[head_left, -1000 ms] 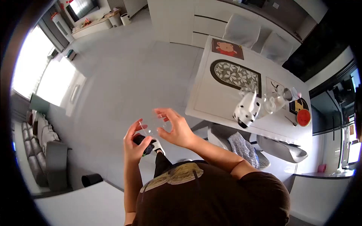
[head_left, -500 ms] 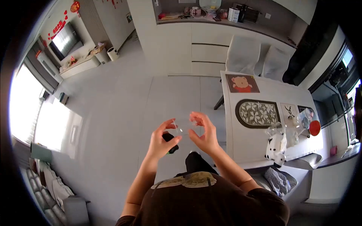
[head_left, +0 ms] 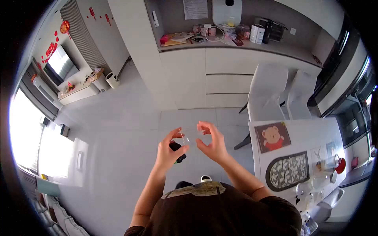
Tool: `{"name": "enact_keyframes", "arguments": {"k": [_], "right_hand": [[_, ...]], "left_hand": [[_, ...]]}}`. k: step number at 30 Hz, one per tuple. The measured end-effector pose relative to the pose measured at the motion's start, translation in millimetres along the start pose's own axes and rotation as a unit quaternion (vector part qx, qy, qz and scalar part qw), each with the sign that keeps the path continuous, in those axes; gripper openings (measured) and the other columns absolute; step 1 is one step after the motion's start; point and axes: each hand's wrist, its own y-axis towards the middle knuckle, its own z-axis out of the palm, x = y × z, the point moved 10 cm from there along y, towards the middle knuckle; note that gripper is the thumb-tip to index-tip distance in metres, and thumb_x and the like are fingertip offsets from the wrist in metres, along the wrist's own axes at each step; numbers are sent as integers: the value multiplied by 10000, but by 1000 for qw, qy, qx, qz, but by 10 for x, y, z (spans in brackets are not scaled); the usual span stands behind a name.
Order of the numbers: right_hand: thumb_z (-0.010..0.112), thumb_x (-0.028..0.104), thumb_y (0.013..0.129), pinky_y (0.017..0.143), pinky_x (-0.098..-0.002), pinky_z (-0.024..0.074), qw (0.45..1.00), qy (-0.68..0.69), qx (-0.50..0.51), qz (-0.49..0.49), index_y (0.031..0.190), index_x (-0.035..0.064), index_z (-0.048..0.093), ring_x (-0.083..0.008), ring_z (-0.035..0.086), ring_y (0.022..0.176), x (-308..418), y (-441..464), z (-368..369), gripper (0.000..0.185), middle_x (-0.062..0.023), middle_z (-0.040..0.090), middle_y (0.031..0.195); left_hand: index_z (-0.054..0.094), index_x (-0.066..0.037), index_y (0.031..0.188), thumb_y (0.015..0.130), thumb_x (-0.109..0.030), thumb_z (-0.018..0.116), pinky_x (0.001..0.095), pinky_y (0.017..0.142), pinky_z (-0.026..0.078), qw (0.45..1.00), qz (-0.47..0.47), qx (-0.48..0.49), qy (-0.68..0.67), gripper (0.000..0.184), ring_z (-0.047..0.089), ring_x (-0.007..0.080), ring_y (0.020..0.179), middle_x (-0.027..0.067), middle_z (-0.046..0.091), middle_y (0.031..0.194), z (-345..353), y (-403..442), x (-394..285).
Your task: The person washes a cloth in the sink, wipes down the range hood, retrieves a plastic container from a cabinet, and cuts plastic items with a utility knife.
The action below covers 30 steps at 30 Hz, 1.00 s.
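Clear object is hanging left of the table, half-curled left hand gripping it, right hand half-open, hold uncertain.

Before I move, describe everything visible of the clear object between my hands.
The clear object looks like glass or plastic, see-through, with a thin pale edge at the left hand and a bright glint. It is held over the grey floor; its full shape, and whether the right hand touches it, are too faint to tell.
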Motion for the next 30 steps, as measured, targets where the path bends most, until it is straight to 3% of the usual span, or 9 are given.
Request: {"name": "enact_keyframes", "arguments": {"k": [8, 13, 16, 17, 19, 21, 23, 26, 30], "right_hand": [[695, 33, 739, 830, -323, 483, 999, -24, 26, 38, 1198, 36, 514, -195, 600, 974, -996, 1626, 480, 493, -95, 610, 1092], [699, 140, 791, 766, -330, 487, 997, -66, -5, 28, 1178, 65, 531, -215, 575, 1008, -1508, 2716, 692, 428, -97, 599, 1095], [664, 183, 833, 756, -318, 485, 993, -72, -14, 88, 1148, 63, 558, -218, 577, 1000, -1763, 3231, 749, 353, -103, 599, 1105], [655, 193, 841, 752, -319, 485, 995, -79, -42, 53, 1118, 52, 575, -220, 581, 987, -1862, 3409, 689, 321, -104, 600, 1104], [645, 203, 850, 749, -320, 486, 993, -90, -72, 25, 1089, 42, 591, -223, 585, 974, -2026, 3695, 573, 293, -106, 601, 1103], [608, 90, 858, 800, -279, 466, 986, -88, -89, 107, 1068, 26, 606, -178, 581, 973, -2380, 3959, 460, 220, -79, 603, 1090], [612, 107, 859, 778, -280, 474, 984, -135, -81, 88, 1047, 23, 613, -175, 588, 938, -2669, 4332, 381, 205, -73, 613, 1049], [616, 118, 858, 709, -299, 493, 970, -210, -71, 103, 1017, 19, 624, -187, 609, 889, -3190, 4850, 246, 187, -83, 632, 999], [636, 162, 833, 632, -368, 498, 947, -296, -117, 42, 963, 51, 643, -265, 622, 783, -3794, 5613, 80, 171, -118, 648, 942]], "left_hand": [[522, -44, 1250, 707, -101, 720, 219, 605, 436, 991, 5, 39, -130, 581, 493, 60, 637, 56, 639, 1003, -424, 1947, 680], [532, -39, 1226, 708, -76, 707, 218, 595, 433, 989, 16, 80, -123, 548, 501, 61, 645, 50, 630, 986, -729, 3358, 814], [535, -39, 1217, 710, -83, 705, 219, 588, 433, 986, 38, 114, -114, 537, 505, 60, 648, 53, 624, 1016, -877, 4033, 836], [525, -40, 1230, 717, -77, 677, 243, 639, 450, 986, 19, 117, -120, 537, 531, 85, 686, 60, 616, 1050, -915, 4250, 854], [515, -41, 1243, 724, -71, 649, 267, 690, 467, 984, -3, 126, -129, 537, 557, 110, 725, 67, 608, 1084, -934, 4583, 971], [537, -28, 1205, 711, -59, 683, 242, 607, 457, 971, -18, 104, -213, 516, 528, 75, 672, 62, 603, 1066, -1002, 4877, 1148], [528, -26, 1214, 715, -41, 669, 247, 612, 464, 965, -43, 103, -239, 519, 541, 82, 679, 67, 598, 1068, -1070, 5107, 1291], [504, -28, 1236, 728, -25, 618, 258, 635, 485, 961, -68, 85, -255, 521, 569, 111, 694, 87, 593, 1070, -1169, 5373, 1397], [444, -38, 1280, 745, -49, 595, 266, 670, 493, 962, -61, 44, -262, 556, 583, 141, 747, 115, 581, 1076, -1288, 5800, 1442]]}}
